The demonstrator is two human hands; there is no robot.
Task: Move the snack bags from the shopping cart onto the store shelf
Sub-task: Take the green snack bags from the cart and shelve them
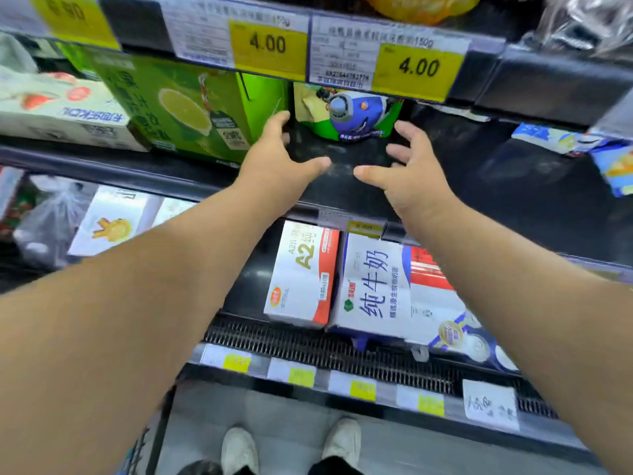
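Both my arms reach forward onto the dark shelf (479,180). My left hand (274,159) is open, fingers spread and loosely bent, thumb pointing inward, and it holds nothing. Its fingertips lie just beside the right edge of a green carton (178,108), though I cannot tell whether they touch it. My right hand (411,169) is open in the same way, thumb pointing toward the left one, fingers splayed over the shelf and holding nothing. The snack bag (349,113) stands upright at the back of the shelf, green at the bottom with a blue cartoon figure on its front. It sits between my two hands and farther in, apart from both. Its top is hidden behind the rail above, which carries two yellow price tags (269,46) reading 4.00. Left of the green carton lies a white box (58,108). Far right on the same shelf are blue bags (613,162), well apart from my hands. On the shelf below lie two milk boxes (373,289) side by side, touching. At the bottom I see my white shoes (239,450) on the floor.
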